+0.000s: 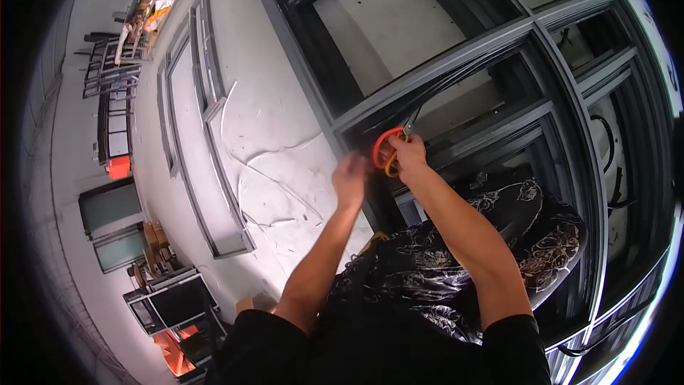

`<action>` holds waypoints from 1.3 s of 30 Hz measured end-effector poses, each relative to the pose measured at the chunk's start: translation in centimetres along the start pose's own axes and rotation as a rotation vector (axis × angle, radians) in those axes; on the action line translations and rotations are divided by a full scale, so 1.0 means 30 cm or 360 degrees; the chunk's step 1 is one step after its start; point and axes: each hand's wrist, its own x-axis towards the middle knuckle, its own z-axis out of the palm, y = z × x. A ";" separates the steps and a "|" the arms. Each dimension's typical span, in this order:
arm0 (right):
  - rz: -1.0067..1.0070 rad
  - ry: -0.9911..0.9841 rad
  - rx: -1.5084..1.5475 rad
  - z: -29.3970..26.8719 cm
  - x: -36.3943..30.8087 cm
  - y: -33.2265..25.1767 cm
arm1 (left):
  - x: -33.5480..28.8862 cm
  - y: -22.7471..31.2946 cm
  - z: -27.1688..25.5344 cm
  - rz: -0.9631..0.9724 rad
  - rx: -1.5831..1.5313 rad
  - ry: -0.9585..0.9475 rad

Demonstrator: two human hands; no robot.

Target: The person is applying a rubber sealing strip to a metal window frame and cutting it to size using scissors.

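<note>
My right hand (411,157) grips a pair of scissors (379,148) by its red and yellow looped handles. Its blades point away from me, over an opening in a stack of dark grey metal window frames (442,64). Close to the blades, thin black strips (456,80) run along the inside of a frame bar. Smeared by motion, my left hand (350,177) is just left of the scissors, above the frame's edge; its fingers are too blurred to read. My patterned trouser leg (499,242) is over the near part of the frames.
Left of the stack, narrow frames (206,135) lie on the pale floor among loose white strips (274,178) and small scraps. Farther left are a rack with piled items (146,18), an orange box (119,166) and leaning panels (110,210). A black loop (608,139) hangs at right.
</note>
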 end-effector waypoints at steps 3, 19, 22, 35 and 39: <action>0.0096 -0.0055 0.0040 0.010 -0.063 -0.051 | 0.106 0.032 -0.078 0.1521 0.1106 0.0611; 0.0310 -0.0362 0.0057 0.012 -0.331 0.000 | 0.304 0.171 -0.187 0.1109 0.1172 -0.0218; 0.0477 -0.0373 -0.0124 0.014 -0.388 -0.033 | 0.307 0.160 -0.193 0.1076 0.1196 -0.0138; 0.0149 -0.0562 -0.1026 -0.001 -0.357 -0.042 | 0.331 0.137 -0.193 0.1034 0.1048 -0.0173; 0.0322 -0.0625 -0.0891 -0.007 -0.351 -0.047 | 0.328 0.138 -0.192 0.1044 0.1072 -0.0176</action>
